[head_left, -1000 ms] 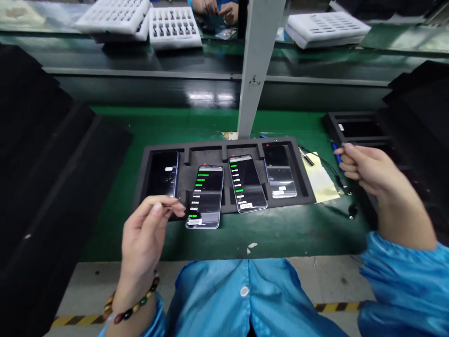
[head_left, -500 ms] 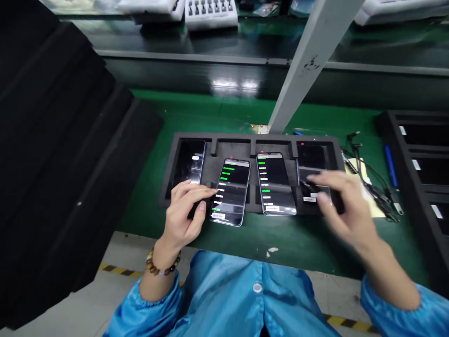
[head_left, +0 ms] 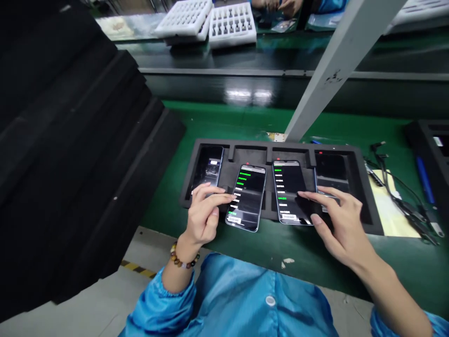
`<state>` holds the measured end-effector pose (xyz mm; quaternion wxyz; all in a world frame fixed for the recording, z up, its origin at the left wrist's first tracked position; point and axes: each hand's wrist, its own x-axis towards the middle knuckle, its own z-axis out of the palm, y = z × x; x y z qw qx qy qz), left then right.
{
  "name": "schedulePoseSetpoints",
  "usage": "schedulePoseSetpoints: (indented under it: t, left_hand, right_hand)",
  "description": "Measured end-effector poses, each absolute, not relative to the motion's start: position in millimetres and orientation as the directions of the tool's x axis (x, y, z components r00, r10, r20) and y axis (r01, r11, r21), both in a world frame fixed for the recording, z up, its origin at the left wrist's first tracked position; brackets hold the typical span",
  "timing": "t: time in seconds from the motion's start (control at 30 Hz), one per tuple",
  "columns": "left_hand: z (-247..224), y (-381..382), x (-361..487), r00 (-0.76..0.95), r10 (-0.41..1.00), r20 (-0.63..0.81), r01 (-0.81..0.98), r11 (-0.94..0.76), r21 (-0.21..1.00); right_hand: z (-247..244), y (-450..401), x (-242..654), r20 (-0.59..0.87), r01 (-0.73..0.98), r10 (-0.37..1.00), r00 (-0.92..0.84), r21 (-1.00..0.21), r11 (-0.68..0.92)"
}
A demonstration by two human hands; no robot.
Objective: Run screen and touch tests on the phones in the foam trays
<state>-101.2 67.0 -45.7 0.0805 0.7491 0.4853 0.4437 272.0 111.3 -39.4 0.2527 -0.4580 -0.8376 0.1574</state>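
Observation:
Two lit smartphones lie at the front of a black foam tray, both showing lists with green and white lines. My left hand has its index finger stretched out onto the left edge of the left lit phone; its other fingers are loosely bent. Over the right lit phone, my right hand is spread, with its index fingertip at the screen and its thumb by the lower right corner. A dark phone lies in the tray's left compartment. Another dark phone lies in the right one, partly behind my right hand.
Stacked black foam trays rise on the left. A grey post stands behind the tray. Cables and yellow paper lie at right, beside a blue pen. White trays and another person's hands are at the back.
My right hand has moved left from the right-hand dark phone to the right lit phone. The left index finger has reached further over the left lit phone's screen. The view has shifted.

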Motion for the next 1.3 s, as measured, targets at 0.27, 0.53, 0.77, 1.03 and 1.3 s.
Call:
schedulePoseSetpoints:
  t: [0.27,0.53,0.77,1.03,1.3]
  left_hand:
    - [-37,66,-98,0.261,0.778,0.572,0.634,-0.585,0.506]
    - [-35,64,-101,0.317,0.789,0.526,0.613,-0.594,0.521]
    - [-40,69,-115,0.064,0.819,0.570,0.701,-0.443,0.558]
    - [-34,62,-150,-0.064,0.913,0.403,0.841,-0.168,0.514]
    - [-26,60,-107,0.404,0.834,0.377,0.819,-0.513,0.258]
  right_hand:
    - [-37,109,272,0.327,0.671,0.855,-0.404,-0.529,0.519]
    - [-40,110,271,0.342,0.659,0.854,-0.391,-0.544,0.519]
    - [-40,111,271,0.372,0.623,0.857,-0.356,-0.590,0.514]
    - [-45,105,279,0.458,0.672,0.804,-0.379,-0.461,0.580]
    - [-44,110,263,0.433,0.720,0.798,-0.418,-0.377,0.582]
